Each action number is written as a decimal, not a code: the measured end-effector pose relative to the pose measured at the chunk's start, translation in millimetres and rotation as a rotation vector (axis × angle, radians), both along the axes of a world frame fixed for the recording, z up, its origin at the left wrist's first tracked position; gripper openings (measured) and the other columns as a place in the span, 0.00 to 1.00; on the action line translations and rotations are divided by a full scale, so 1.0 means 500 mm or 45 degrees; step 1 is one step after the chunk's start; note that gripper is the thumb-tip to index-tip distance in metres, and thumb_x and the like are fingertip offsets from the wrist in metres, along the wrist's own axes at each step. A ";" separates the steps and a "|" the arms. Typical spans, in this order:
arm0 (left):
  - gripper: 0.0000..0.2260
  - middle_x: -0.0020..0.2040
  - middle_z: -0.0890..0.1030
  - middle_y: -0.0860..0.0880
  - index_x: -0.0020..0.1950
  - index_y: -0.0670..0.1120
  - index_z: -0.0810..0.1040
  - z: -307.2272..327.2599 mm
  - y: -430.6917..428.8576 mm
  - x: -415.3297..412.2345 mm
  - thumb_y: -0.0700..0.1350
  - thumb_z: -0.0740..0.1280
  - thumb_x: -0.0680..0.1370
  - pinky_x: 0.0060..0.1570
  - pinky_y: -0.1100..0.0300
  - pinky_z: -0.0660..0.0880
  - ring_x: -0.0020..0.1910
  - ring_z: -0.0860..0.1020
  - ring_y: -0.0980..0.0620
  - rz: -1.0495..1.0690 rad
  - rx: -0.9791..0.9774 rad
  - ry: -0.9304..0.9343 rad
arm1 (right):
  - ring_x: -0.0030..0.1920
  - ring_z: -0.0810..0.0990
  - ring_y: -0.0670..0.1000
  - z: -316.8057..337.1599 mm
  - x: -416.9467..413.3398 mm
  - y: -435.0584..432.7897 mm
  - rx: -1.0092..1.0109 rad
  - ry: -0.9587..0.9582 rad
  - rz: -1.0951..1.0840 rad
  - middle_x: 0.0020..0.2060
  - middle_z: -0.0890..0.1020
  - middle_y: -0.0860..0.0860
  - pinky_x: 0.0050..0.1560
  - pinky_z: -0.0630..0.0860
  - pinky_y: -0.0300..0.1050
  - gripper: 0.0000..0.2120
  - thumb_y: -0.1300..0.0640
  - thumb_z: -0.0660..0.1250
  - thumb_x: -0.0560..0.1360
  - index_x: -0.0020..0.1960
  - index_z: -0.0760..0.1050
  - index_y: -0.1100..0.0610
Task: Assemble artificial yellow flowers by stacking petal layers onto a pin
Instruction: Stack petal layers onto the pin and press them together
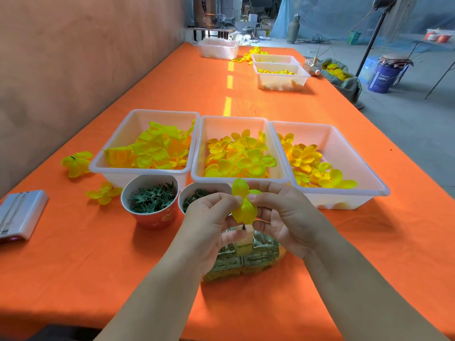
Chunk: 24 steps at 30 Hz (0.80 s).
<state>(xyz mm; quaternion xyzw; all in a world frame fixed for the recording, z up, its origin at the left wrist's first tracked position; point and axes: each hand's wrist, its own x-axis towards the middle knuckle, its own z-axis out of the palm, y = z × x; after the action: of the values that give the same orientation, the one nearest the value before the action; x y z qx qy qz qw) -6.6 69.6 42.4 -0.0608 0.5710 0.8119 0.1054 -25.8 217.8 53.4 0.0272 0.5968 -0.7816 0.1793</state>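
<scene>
A yellow petal layer [243,203] is pinched between my left hand [209,222] and my right hand [285,217], held just above a thin dark pin [244,227]. The pin stands upright in a pale foam block [244,239] on a glass stand [246,262]. Three white trays hold loose yellow petals: a left tray [145,168], a middle tray [236,178] and a right tray [344,193]. The petal's centre is hidden by my fingertips.
A red cup of green calyx pieces [151,200] and a second cup [197,195] stand left of my hands. Two finished yellow flowers [76,163] [104,193] lie at the left. A white device [21,214] sits near the left edge. More trays [280,75] stand farther back.
</scene>
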 end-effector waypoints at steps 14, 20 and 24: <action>0.07 0.40 0.82 0.48 0.43 0.51 0.85 0.011 0.007 0.006 0.51 0.77 0.68 0.32 0.60 0.76 0.37 0.78 0.52 -0.060 -0.023 0.018 | 0.34 0.83 0.50 -0.002 0.020 -0.013 -0.036 0.095 -0.129 0.39 0.85 0.54 0.32 0.78 0.41 0.20 0.62 0.73 0.69 0.60 0.77 0.59; 0.05 0.37 0.81 0.48 0.40 0.50 0.82 0.009 0.011 0.008 0.48 0.74 0.66 0.33 0.60 0.78 0.36 0.79 0.53 -0.030 0.108 -0.014 | 0.33 0.81 0.50 -0.005 0.028 -0.018 -0.166 0.060 -0.185 0.38 0.84 0.55 0.32 0.79 0.42 0.11 0.64 0.68 0.75 0.57 0.78 0.59; 0.02 0.39 0.83 0.47 0.35 0.51 0.82 0.008 0.009 0.009 0.47 0.74 0.67 0.35 0.58 0.79 0.37 0.81 0.52 -0.043 0.147 -0.028 | 0.33 0.81 0.49 -0.006 0.030 -0.023 -0.132 0.090 -0.223 0.38 0.84 0.54 0.30 0.77 0.41 0.10 0.64 0.68 0.76 0.57 0.79 0.58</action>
<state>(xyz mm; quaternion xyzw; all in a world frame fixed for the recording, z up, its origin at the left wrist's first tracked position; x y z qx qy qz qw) -2.1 73.9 46.6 -0.0538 0.5229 0.8409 0.1288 -10.8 206.5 50.2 0.0421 0.5568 -0.8247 0.0903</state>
